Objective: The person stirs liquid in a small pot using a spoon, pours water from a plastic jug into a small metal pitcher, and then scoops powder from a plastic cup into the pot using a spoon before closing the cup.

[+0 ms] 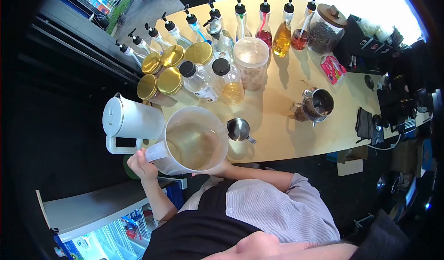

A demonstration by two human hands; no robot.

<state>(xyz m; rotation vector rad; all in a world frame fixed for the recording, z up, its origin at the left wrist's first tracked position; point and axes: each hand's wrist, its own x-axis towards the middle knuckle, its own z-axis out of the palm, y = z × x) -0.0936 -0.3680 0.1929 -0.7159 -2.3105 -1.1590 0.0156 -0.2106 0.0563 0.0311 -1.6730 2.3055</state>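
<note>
A large translucent plastic pitcher (217, 122) with a little pale, cloudy liquid at its bottom is held at the table's near left edge. My left hand (142, 164) is closed around its handle. Beneath the pitcher's near side, my right hand (221, 169) supports it from below; most of its fingers are hidden. Just left of the pitcher stands a white electric kettle (141, 119). A small metal cup (238, 129) with a handle sits to the right. Farther right, a metal strainer cup (321, 103) rests on top of a glass vessel (301, 113).
Pump bottles (281, 40) line the table's far edge. Gold-lidded jars (170, 80), black-capped bottles (229, 86) and a clear tub (251, 61) stand behind the pitcher. A wooden-lidded jar (327, 31), a pink packet (333, 69) and a black pouch (364, 123) are at right.
</note>
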